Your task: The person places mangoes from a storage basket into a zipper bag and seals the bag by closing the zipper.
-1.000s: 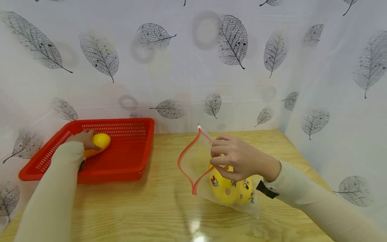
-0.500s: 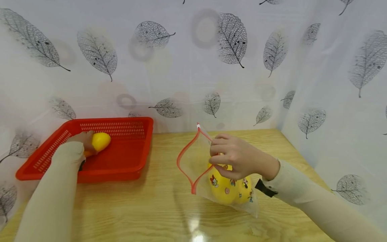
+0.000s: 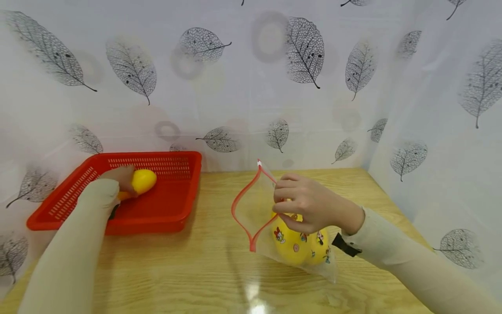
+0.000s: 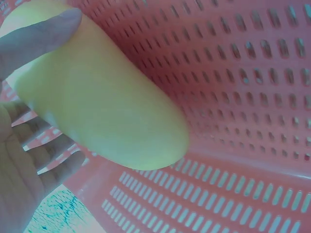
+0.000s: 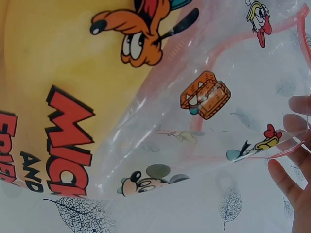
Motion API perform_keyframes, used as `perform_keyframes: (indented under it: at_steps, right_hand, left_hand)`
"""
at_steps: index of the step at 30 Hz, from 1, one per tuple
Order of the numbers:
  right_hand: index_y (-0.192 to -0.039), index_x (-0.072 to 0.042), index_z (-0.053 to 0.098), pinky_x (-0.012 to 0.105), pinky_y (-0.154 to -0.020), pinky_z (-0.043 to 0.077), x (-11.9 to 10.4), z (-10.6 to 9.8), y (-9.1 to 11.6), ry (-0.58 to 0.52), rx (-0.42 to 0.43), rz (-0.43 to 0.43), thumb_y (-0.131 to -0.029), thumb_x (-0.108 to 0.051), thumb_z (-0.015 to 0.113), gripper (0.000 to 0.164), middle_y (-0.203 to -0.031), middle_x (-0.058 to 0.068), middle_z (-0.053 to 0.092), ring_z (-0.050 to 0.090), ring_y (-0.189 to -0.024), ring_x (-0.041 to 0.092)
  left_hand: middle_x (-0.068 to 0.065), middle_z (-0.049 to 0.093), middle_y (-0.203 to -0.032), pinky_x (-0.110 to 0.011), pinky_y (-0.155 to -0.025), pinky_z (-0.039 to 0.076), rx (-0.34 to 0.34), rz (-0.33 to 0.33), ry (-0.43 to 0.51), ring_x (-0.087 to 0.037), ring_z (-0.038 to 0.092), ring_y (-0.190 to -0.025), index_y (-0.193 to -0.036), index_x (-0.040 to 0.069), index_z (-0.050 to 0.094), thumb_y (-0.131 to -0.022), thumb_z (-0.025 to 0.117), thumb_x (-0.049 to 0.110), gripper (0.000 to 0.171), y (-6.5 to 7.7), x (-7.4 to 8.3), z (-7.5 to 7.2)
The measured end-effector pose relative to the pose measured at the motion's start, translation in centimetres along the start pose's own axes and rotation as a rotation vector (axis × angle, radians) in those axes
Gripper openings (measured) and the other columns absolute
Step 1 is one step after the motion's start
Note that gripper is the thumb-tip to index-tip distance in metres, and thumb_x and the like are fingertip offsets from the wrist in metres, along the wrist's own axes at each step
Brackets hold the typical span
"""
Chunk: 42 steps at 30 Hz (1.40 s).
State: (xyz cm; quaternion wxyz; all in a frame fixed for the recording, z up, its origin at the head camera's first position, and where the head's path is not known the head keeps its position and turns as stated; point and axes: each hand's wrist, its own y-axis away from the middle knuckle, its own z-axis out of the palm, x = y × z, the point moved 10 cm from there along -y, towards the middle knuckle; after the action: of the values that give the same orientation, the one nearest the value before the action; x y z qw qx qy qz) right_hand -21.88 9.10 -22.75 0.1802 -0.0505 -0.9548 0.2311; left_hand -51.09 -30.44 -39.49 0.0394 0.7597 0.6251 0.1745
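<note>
- Only the left wrist view shows us the left grip's [image 3: 122, 178] thumb lying over the smooth yellow elongated object [image 4: 112, 107], fingers along its opposite side, holding it.
- The object's rounded end juts beyond that grip, inside the red slotted plastic basket [image 3: 149, 226].
- Our right grip [image 3: 303, 203] pinches the red-edged mouth of the clear plastic zip bag [image 3: 266, 242]; only the right wrist view reveals red lettering [image 5: 70, 138].

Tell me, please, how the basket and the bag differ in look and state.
The basket is red with slotted walls; the bag is clear with cartoon prints. The basket has the left hand inside, gripping a yellow thing; the bag is held by the right hand. Both are open, with something yellow inside.
</note>
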Motion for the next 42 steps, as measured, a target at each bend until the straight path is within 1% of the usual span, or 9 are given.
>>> perform_keyframes:
  at_steps: [6, 10, 13, 17, 19, 26, 31, 34, 42]
  right_hand:
    - [-0.076, -0.016, 0.06, 0.033, -0.076, 0.045, 0.0, 0.0, 0.1, -0.001, 0.0, 0.001, -0.089, -0.02, 0.045, 0.021, -0.07, -0.002, 0.051, 0.047, -0.069, 0.015]
    - [-0.076, -0.016, 0.06, 0.033, -0.076, 0.045, -0.1, 0.0, 0.1, 0.0, 0.0, 0.0, -0.09, -0.021, 0.045, 0.021, -0.07, -0.002, 0.051, 0.047, -0.07, 0.015]
    - [-0.076, -0.016, 0.06, 0.033, -0.076, 0.045, -0.1, 0.0, 0.2, 0.0, 0.001, 0.001, -0.09, -0.021, 0.044, 0.021, -0.07, -0.002, 0.051, 0.047, -0.07, 0.015]
    - [-0.077, -0.016, 0.06, 0.032, -0.077, 0.045, -0.1, 0.0, 0.2, 0.0, 0.001, 0.002, -0.09, -0.021, 0.044, 0.022, -0.07, -0.002, 0.051, 0.047, -0.07, 0.015]
    - [-0.077, -0.016, 0.06, 0.032, -0.077, 0.045, -0.1, 0.0, 0.2, 0.001, 0.003, 0.001, -0.09, -0.021, 0.044, 0.022, -0.07, -0.002, 0.051, 0.047, -0.07, 0.015]
    - [-0.076, -0.016, 0.06, 0.032, -0.076, 0.044, -0.1, 0.0, 0.2, 0.0, 0.003, 0.002, -0.09, -0.021, 0.043, 0.022, -0.07, -0.003, 0.051, 0.047, -0.07, 0.015]
    - [-0.076, -0.016, 0.06, 0.031, -0.075, 0.044, -0.1, 0.0, 0.2, 0.003, 0.005, -0.002, -0.09, -0.021, 0.044, 0.022, -0.07, -0.003, 0.051, 0.047, -0.069, 0.014]
    - [-0.075, -0.016, 0.059, 0.031, -0.074, 0.044, -0.1, -0.1, 0.1, 0.005, 0.007, -0.004, -0.089, -0.021, 0.044, 0.022, -0.069, -0.003, 0.051, 0.047, -0.069, 0.014]
    - [-0.075, -0.016, 0.059, 0.03, -0.073, 0.044, -0.1, -0.1, 0.1, -0.004, 0.008, -0.005, -0.089, -0.021, 0.044, 0.021, -0.069, -0.003, 0.05, 0.046, -0.068, 0.014]
  left_hand:
    - [-0.035, 0.049, -0.125, -0.062, -0.092, 0.04, 0.023, 0.067, -0.114, -0.044, 0.051, -0.106, -0.133, -0.014, 0.033, -0.062, 0.083, 0.044, 0.104, -0.1, 2.0, 0.4]
    - [-0.035, 0.049, -0.126, -0.063, -0.092, 0.04, 0.012, 0.072, -0.129, -0.046, 0.051, -0.108, -0.134, -0.013, 0.032, -0.062, 0.083, 0.043, 0.104, 0.0, 2.9, 0.7]
    - [-0.035, 0.047, -0.128, -0.063, -0.094, 0.039, 0.008, 0.068, -0.117, -0.045, 0.05, -0.109, -0.135, -0.012, 0.031, -0.063, 0.083, 0.043, 0.105, -0.1, 3.1, 0.8]
    - [-0.036, 0.046, -0.129, -0.063, -0.095, 0.038, 0.016, 0.077, -0.126, -0.048, 0.047, -0.113, -0.135, -0.012, 0.032, -0.062, 0.082, 0.046, 0.106, 0.1, 3.3, 0.7]
    - [-0.037, 0.045, -0.13, -0.063, -0.095, 0.038, 0.011, 0.076, -0.124, -0.049, 0.046, -0.114, -0.136, -0.012, 0.031, -0.062, 0.082, 0.049, 0.108, 0.3, 3.2, 0.9]
    - [-0.036, 0.038, -0.136, -0.068, -0.094, 0.035, -0.029, 0.015, -0.035, -0.049, 0.042, -0.116, -0.143, -0.007, 0.023, -0.057, 0.083, 0.051, 0.119, 0.8, 2.2, 1.3]
    - [-0.037, 0.035, -0.137, -0.067, -0.096, 0.034, -0.079, -0.004, -0.017, -0.048, 0.042, -0.115, -0.144, -0.008, 0.016, -0.057, 0.084, 0.049, 0.124, 0.6, 1.8, 1.8]
    - [-0.037, 0.034, -0.136, -0.067, -0.097, 0.034, -0.107, -0.027, -0.01, -0.047, 0.043, -0.113, -0.144, -0.008, 0.012, -0.057, 0.083, 0.05, 0.126, 0.5, 1.6, 2.1]
    - [-0.036, 0.039, -0.133, -0.065, -0.096, 0.035, -0.09, -0.014, -0.014, -0.042, 0.047, -0.107, -0.141, -0.008, 0.017, -0.057, 0.082, 0.054, 0.123, 0.2, 1.9, 2.0]
